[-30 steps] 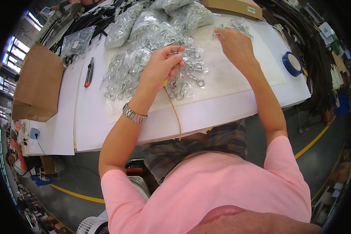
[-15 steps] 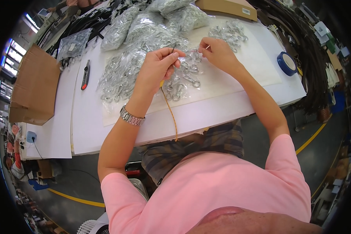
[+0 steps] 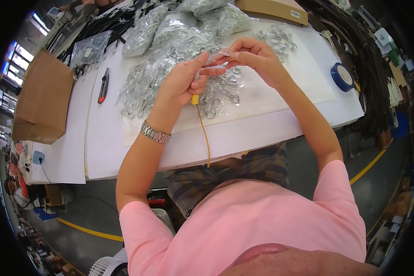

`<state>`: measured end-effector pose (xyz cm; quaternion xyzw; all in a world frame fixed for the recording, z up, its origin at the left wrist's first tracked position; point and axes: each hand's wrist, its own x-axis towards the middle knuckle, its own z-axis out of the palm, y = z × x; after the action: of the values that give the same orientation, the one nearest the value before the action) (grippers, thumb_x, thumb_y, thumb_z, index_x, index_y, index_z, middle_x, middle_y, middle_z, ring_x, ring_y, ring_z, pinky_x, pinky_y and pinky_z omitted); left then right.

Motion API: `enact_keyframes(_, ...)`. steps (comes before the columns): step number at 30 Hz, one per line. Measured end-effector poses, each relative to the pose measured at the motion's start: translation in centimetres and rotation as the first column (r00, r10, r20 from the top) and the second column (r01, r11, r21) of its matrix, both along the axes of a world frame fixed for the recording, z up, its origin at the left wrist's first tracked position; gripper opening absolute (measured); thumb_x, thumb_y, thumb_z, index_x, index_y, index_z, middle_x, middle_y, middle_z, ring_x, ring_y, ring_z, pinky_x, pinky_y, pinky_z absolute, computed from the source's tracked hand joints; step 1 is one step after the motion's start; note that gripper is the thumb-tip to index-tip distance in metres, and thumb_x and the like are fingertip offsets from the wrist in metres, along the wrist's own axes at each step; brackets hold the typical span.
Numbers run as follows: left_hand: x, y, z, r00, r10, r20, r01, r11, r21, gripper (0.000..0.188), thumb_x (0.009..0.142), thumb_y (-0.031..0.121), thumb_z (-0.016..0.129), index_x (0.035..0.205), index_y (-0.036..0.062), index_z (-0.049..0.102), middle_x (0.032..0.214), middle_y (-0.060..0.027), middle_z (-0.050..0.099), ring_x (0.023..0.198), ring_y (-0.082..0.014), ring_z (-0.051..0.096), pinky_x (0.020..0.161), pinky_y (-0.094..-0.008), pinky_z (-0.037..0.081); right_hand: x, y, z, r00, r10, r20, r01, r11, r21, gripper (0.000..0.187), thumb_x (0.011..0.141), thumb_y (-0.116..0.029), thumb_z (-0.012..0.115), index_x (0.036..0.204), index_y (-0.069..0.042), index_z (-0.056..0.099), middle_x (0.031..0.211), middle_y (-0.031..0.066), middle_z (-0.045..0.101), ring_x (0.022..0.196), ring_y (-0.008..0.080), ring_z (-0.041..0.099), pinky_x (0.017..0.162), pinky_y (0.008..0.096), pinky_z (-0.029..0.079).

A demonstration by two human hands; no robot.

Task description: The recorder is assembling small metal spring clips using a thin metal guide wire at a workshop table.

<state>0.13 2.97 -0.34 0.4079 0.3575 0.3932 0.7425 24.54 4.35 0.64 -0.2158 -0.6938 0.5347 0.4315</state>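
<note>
My left hand [image 3: 184, 82] is closed around a slim tool with a yellow end [image 3: 195, 99]; its other end is hidden among my fingers. An orange-yellow cord [image 3: 203, 131] hangs from it over the table's front edge. My right hand [image 3: 257, 57] pinches a piece of clear plastic [image 3: 221, 53], which reaches to my left thumb and fingers. Whether a metal part is inside that plastic is too small to tell. Under and beyond my hands spreads a heap of small metal snap hooks in clear bags [image 3: 147, 85]. Loose snap hooks [image 3: 280, 39] lie farther right.
Full plastic bags [image 3: 179, 27] are piled at the back, beside a flat cardboard box [image 3: 273, 11]. A utility knife [image 3: 104, 86] and a big carton [image 3: 43, 99] are on the left. Blue tape [image 3: 342, 76] sits at the right, near hanging dark straps [image 3: 368, 96].
My hands have come together, the right moving left and its fingers bringing clear plastic against the left. My left hand has turned, showing more of the tool's yellow end.
</note>
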Motion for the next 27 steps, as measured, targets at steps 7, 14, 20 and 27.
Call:
enact_keyframes(7,0.4,-1.3,1.3,0.943,0.210,-0.258,-0.088,0.906,0.415,0.020,0.099,0.019,0.070,0.099,-0.0008,0.070,0.078,-0.0033,0.069,0.049,-0.0017,0.044,0.043,-0.0190,0.029,0.6,-0.7,1.2,0.985,0.121,0.119,-0.074,0.937,-0.342,0.027,0.104,-0.028,0.062,0.107,-0.002,0.066,0.112,0.0124,0.073,0.103,0.0213,0.074,0.091,0.0336,0.059)
enact_keyframes(14,1.6,-2.2,1.4,0.837,0.341,-0.429,-0.022,0.803,0.596,0.019,0.098,0.018,0.069,0.092,0.0008,0.072,0.071,0.0002,0.068,0.050,-0.0012,0.045,0.045,-0.0192,0.031,0.5,0.3,-0.4,0.951,0.088,0.296,-0.020,0.974,-0.225,0.029,0.095,-0.027,0.076,0.108,-0.001,0.073,0.088,0.0034,0.074,0.086,0.0107,0.071,0.079,0.0246,0.056)
enact_keyframes(20,1.1,-1.8,1.1,0.729,0.309,-0.611,0.155,0.795,0.586,0.029,0.099,0.023,0.068,0.079,0.0020,0.070,0.065,-0.0001,0.064,0.051,-0.0048,0.047,0.048,-0.0250,0.036,0.4,-0.1,-0.4,0.948,0.134,0.289,-0.049,0.957,-0.285,0.024,0.096,-0.024,0.074,0.107,-0.002,0.072,0.087,0.0035,0.074,0.079,0.0092,0.069,0.072,0.0254,0.055)
enact_keyframes(27,1.7,-1.8,0.0,0.625,0.545,-0.559,0.270,0.521,0.810,0.025,0.100,0.019,0.064,0.085,0.0005,0.070,0.064,-0.0029,0.062,0.051,-0.0082,0.048,0.051,-0.0306,0.039,0.3,-0.1,-0.5,0.953,0.220,0.210,-0.108,0.890,-0.443,0.026,0.102,-0.030,0.067,0.104,-0.004,0.068,0.078,0.0005,0.068,0.069,0.0099,0.065,0.066,0.0240,0.051)
